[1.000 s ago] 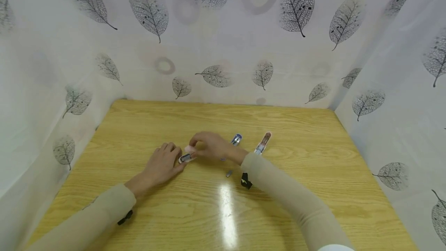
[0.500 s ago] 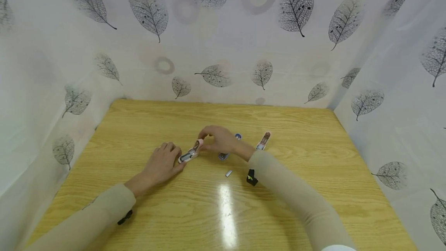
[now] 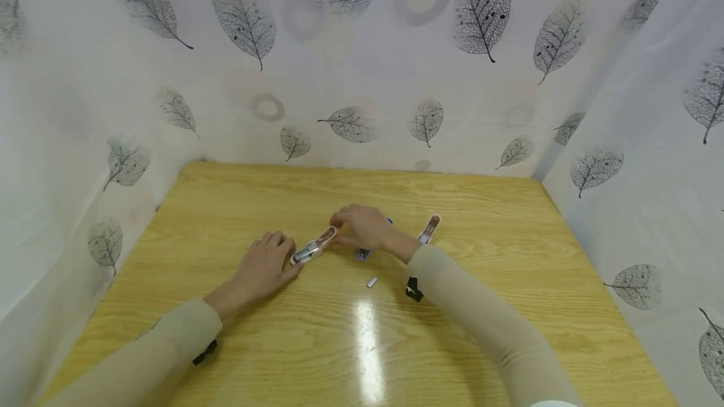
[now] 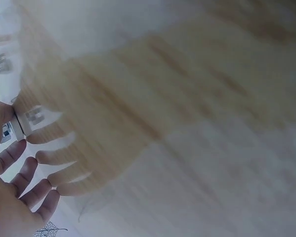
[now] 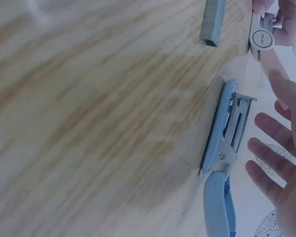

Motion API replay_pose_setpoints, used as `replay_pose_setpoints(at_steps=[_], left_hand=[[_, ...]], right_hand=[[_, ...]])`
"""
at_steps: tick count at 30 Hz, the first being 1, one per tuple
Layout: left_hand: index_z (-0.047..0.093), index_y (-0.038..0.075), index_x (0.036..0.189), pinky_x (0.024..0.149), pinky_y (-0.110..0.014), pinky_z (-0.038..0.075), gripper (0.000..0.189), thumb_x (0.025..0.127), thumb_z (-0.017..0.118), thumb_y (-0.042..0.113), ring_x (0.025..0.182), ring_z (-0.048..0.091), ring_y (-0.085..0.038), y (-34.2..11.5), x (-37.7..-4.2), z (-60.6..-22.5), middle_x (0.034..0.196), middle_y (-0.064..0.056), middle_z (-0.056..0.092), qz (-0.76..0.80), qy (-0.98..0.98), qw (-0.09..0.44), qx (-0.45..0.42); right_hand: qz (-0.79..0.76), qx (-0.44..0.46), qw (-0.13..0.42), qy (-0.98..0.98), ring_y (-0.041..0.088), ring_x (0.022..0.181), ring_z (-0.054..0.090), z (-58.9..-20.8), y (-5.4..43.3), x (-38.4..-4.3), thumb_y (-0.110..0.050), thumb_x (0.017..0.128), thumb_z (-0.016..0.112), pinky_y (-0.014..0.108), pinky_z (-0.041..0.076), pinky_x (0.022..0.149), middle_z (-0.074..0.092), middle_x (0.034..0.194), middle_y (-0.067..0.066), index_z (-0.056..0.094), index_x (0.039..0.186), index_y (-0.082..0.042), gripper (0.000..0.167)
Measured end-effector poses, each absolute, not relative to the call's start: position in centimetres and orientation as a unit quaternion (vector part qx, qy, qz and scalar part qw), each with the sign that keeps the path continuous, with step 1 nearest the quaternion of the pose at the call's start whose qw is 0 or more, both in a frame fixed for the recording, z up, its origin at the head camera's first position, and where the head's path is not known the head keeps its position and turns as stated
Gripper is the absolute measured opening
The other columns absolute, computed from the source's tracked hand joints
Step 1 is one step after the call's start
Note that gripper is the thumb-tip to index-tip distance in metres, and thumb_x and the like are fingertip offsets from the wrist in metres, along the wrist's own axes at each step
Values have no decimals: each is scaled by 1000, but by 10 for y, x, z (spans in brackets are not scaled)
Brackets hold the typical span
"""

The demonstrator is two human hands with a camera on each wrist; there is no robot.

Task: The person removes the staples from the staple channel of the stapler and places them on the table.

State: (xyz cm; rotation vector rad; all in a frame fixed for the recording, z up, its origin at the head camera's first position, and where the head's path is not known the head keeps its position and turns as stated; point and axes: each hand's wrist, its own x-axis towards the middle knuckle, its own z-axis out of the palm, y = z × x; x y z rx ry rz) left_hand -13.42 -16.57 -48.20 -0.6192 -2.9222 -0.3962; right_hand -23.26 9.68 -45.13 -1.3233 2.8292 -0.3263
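Note:
An opened-out pink-and-white stapler (image 3: 312,249) lies between my hands, its metal channel facing up in the head view. My left hand (image 3: 261,272) pinches its near end between thumb and index finger, the other fingers resting on the table. At the far end, my right hand (image 3: 364,228) pinches the pink arm (image 5: 272,64), with the remaining fingers spread in the right wrist view. Under the right hand is a blue stapler (image 5: 219,153), also opened out and partly hidden by that hand in the head view.
A small grey staple strip (image 3: 371,282) lies in front of the blue stapler. Another opened pink stapler (image 3: 431,226) lies to the right, partly behind the right sleeve. The wooden table (image 3: 271,344) is enclosed by leaf-patterned curtains (image 3: 373,68).
My right hand has swung the pink stapler's arm outward to the right, so it now lies stretched in line with its base. The left hand has stayed in place.

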Motion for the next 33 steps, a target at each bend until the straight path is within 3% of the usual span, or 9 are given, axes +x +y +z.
replay_pose_setpoints(at_steps=[7, 21, 28, 33], left_hand=[[67, 10, 105, 80, -46, 54, 33, 95, 77, 40, 97, 61, -29, -164, -136, -482, 107, -12, 66, -126, -967, 62, -212], [67, 10, 101, 78, -41, 50, 33, 97, 73, 42, 89, 55, -23, -149, -155, -484, 100, -8, 62, -129, -965, 49, -223], [67, 9, 100, 75, -40, 49, 33, 97, 75, 41, 86, 53, -21, -146, -155, -485, 96, -6, 61, -132, -966, 50, -218], [67, 9, 99, 73, -41, 50, 33, 96, 77, 39, 85, 55, -23, -146, -153, -483, 94, -8, 61, -133, -964, 66, -220]], right_hand=[[-106, -414, 3, 904, 18, 103, 72, -450, 98, -237, -47, 95, 76, 33, 60, 86, 76, 113, -2, 73, 124, -20, 40], [-112, -368, 4, 923, 19, 101, 71, -449, 100, -253, -47, 96, 74, 34, 60, 81, 75, 115, -1, 73, 128, -23, 40], [-126, -357, -1, 926, 22, 114, 71, -450, 104, -248, -46, 97, 73, 39, 60, 93, 73, 127, 2, 69, 134, -20, 44], [-175, -334, -11, 926, 23, 114, 72, -445, 110, -235, -38, 97, 76, 40, 60, 94, 73, 125, 4, 69, 132, -16, 42]])
